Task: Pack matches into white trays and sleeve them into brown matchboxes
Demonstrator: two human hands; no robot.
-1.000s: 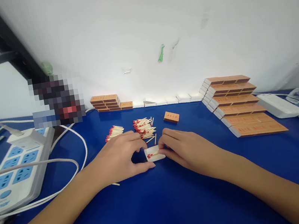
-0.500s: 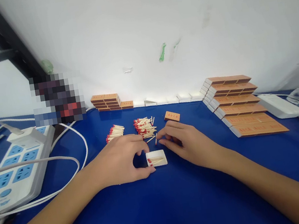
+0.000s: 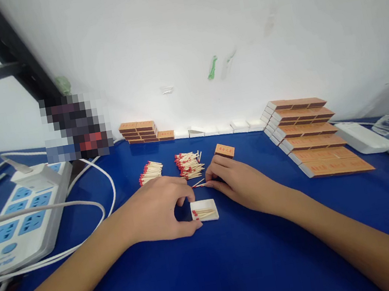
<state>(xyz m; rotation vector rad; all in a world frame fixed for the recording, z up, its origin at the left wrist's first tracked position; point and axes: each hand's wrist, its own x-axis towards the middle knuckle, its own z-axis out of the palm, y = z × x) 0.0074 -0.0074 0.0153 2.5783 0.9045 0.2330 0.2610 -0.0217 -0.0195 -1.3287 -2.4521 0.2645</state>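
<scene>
The left hand [image 3: 160, 209] rests on the counter [image 3: 200, 272], its thumb and fingers parted in an open curve about the left end of a small white tray [image 3: 207, 204]. The thumb tip lies at the tray's near left corner and the forefinger near its far left corner; how firmly either touches, I cannot tell from here. The tray lies flat on the counter between the two hands and contains a few loose matches [image 3: 207, 214], their red heads toward the left hand.

The right hand [image 3: 239, 180], just beyond the tray and to its right, has thumb and fingertips brought together on the plain end of a single match [image 3: 200, 185], the red head pointing left. Beside it lies a stray match [image 3: 198, 183].

Farther back are two heaps: a left heap [image 3: 152, 171], just past the left hand, and a right heap [image 3: 189, 166], beyond the tray. An orange matchbox [image 3: 225, 150] lies just behind the right hand.

Along the wall [image 3: 177, 35], from left to right, I see a low stack of matchboxes [image 3: 138, 130], a row of white pieces [image 3: 210, 132] and a stepped pile of matchboxes [image 3: 312, 144]. At far left, a white power strip [image 3: 24, 212] with blue sockets lies among white cables [image 3: 106, 179].
</scene>
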